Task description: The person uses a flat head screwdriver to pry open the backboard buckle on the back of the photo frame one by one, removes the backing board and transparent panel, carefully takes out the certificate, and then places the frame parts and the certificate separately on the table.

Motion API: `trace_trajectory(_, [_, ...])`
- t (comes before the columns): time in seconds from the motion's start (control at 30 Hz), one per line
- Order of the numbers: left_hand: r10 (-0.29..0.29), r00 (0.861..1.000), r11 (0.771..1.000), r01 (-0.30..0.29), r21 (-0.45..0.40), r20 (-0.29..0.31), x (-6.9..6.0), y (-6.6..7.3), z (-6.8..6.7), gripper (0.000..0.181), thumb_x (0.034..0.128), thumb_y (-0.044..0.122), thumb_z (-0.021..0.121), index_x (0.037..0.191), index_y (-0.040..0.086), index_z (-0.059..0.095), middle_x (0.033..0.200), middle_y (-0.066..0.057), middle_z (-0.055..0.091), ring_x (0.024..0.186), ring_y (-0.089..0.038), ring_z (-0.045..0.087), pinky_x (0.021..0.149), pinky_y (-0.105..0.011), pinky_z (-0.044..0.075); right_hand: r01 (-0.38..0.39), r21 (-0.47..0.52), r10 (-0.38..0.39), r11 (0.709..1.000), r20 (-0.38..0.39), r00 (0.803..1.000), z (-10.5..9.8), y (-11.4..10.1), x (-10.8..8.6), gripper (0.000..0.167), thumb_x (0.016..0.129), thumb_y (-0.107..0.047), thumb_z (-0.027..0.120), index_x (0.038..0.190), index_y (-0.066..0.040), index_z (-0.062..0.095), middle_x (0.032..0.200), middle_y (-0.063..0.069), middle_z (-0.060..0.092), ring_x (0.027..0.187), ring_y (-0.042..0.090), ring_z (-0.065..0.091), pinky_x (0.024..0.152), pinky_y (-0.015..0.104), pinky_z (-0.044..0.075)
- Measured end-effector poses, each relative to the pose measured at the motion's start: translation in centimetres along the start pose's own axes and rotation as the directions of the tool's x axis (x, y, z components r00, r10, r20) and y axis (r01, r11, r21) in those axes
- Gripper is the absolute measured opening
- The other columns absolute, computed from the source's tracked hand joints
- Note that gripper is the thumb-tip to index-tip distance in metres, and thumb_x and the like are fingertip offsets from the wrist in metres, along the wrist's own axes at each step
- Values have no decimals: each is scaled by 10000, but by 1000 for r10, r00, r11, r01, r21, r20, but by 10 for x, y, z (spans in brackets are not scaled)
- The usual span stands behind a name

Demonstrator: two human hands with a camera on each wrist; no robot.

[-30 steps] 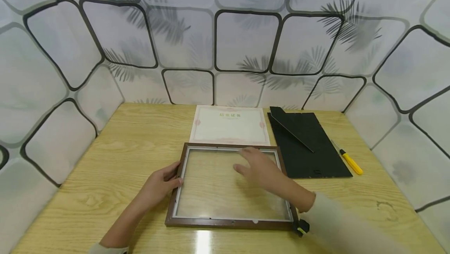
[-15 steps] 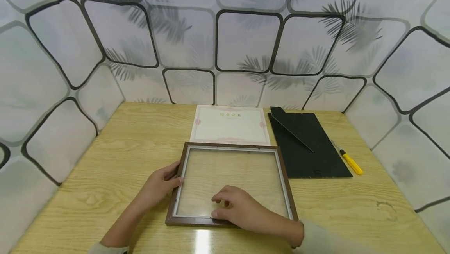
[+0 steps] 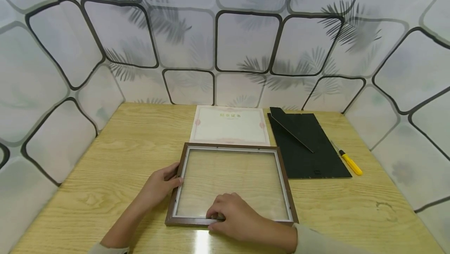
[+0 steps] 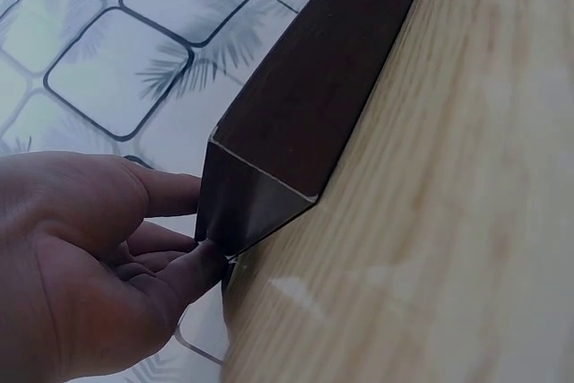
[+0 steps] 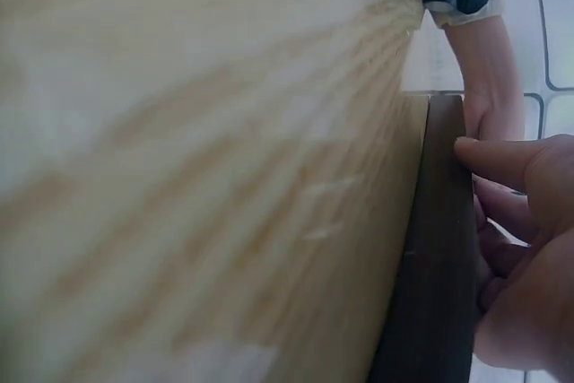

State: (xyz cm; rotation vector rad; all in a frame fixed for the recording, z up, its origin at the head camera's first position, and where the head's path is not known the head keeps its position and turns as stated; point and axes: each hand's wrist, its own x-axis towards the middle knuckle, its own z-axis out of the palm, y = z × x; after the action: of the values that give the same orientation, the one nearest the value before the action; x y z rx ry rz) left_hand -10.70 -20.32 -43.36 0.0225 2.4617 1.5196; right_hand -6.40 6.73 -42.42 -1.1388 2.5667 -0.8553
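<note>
A brown picture frame (image 3: 290, 191) with a silvery inner lip lies flat on the wooden table, a clear pane (image 3: 232, 176) inside it. My left hand (image 3: 158, 185) holds the frame's left side, thumb on the rail; the left wrist view shows thumb and fingers at the dark frame's corner (image 4: 260, 177). At the near rail, my right hand (image 3: 237, 217) has its fingers curled over the inner edge and its thumb on the outer side. In the right wrist view the thumb touches the rail (image 5: 439, 248). Whether those fingers hold something small is hidden.
Behind the frame lies a certificate sheet (image 3: 230, 129). To its right is a black backing board (image 3: 316, 140) with a slanted stand leg (image 3: 290, 129). A yellow-handled screwdriver (image 3: 351, 164) lies beyond the board. Patterned walls close off the back and sides.
My right hand has come from above the far right of the pane down to the near rail, and its fingers have curled over the rail. The left hand and frame stay put.
</note>
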Motion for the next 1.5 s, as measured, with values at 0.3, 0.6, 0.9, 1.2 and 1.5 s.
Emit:
trace_trajectory(0.3, [16, 1000, 999, -16, -40, 21, 1, -2, 2, 694, 1004, 199, 633, 1578, 13, 292, 1587, -251, 343, 1457, -374, 369, 1122, -446, 427, 141, 35, -137, 989, -103, 985, 3, 4, -3, 85, 914, -223, 764, 984, -181, 787, 940, -122, 686, 853, -63, 552, 768, 114, 363])
trace_trajectory(0.6, [47, 999, 988, -44, -147, 14, -2, -3, 2, 673, 1023, 245, 604, 1598, 96, 287, 1610, -194, 341, 1430, -393, 419, 1071, -482, 489, 180, 81, -167, 980, -147, 975, 4, 9, -3, 81, 922, -210, 756, 984, -166, 782, 966, -97, 691, 894, -35, 569, 818, 166, 423])
trace_trajectory(0.9, [-24, 1000, 924, 21, -383, -3, 2, -3, 9, 660, 999, 175, 618, 1589, 137, 325, 1667, -118, 231, 1431, -373, 394, 1058, -454, 497, 142, 76, -131, 987, -128, 983, 0, 8, -1, 125, 980, -269, 681, 1026, -186, 762, 950, -153, 656, 812, -53, 522, 785, 160, 397])
trace_trajectory(1.2, [-36, 999, 858, 32, -513, 2, 5, 0, 13, 737, 967, 116, 639, 1609, 183, 282, 1654, -122, 238, 1391, -345, 387, 1038, -386, 473, -14, -23, 9, 1000, -177, 984, -11, 8, 10, 177, 1009, -232, 622, 1055, -148, 770, 1036, -93, 667, 947, 42, 578, 877, 325, 474])
trace_trajectory(1.5, [-13, 998, 784, 53, -618, 68, 5, 0, 11, 781, 968, 64, 586, 1628, 245, 210, 1673, -144, 124, 1391, -372, 378, 1010, -368, 481, -85, -213, 33, 973, -237, 971, -12, 1, 22, 201, 979, -301, 663, 1096, -177, 770, 1130, -27, 662, 1005, 143, 567, 887, 357, 499])
